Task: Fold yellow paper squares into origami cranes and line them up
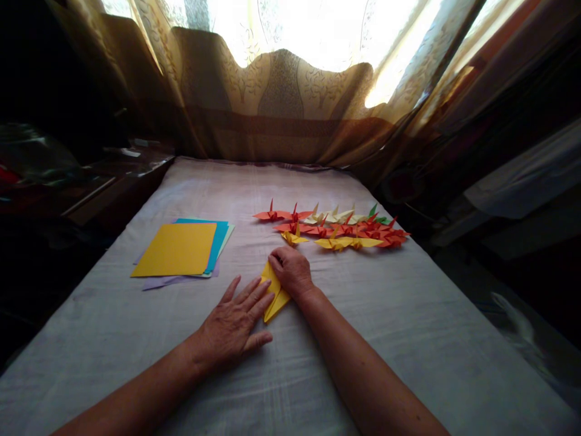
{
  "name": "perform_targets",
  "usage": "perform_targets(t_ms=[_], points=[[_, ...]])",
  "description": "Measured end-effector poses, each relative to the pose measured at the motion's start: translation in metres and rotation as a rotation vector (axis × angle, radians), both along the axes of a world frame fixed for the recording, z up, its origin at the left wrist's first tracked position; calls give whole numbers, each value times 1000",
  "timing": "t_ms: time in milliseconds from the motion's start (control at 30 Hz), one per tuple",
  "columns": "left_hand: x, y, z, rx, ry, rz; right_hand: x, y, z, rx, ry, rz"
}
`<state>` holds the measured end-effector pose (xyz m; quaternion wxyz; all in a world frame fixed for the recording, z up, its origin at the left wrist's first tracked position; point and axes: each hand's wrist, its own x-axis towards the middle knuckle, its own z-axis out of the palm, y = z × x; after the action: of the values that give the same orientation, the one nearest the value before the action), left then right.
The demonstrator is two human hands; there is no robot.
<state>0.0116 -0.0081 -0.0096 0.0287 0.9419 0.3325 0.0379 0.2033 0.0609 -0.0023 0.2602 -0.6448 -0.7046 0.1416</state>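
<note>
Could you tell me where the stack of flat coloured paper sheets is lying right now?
In the head view, the stack of sheets lies on the white cloth, left of centre, beyond the left hand.

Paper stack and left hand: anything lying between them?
Nothing: in the head view only bare cloth lies between the paper stack and the left hand.

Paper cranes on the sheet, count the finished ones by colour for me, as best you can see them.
The paper cranes overlap, so the counts are approximate.
Red or orange: about 8
Yellow: about 3
Cream: about 3
Green: 1
Total: about 15
Not counted: the yellow paper being folded under the left hand and right hand.
</note>
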Motion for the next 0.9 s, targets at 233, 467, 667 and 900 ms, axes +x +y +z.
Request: perform_targets(t_ms=[233,467,667,900], points=[[1,0,4,-22,-6,-40,1,3,-2,-4,-26,28],[3,0,4,-40,-26,-26,29,-30,4,-49,150,-17],[3,-1,3,-48,-26,-23,31,-66,3,-57,89,11],[1,-2,0,-63,-43,-15,16,-66,10,-49,-81,-25]])
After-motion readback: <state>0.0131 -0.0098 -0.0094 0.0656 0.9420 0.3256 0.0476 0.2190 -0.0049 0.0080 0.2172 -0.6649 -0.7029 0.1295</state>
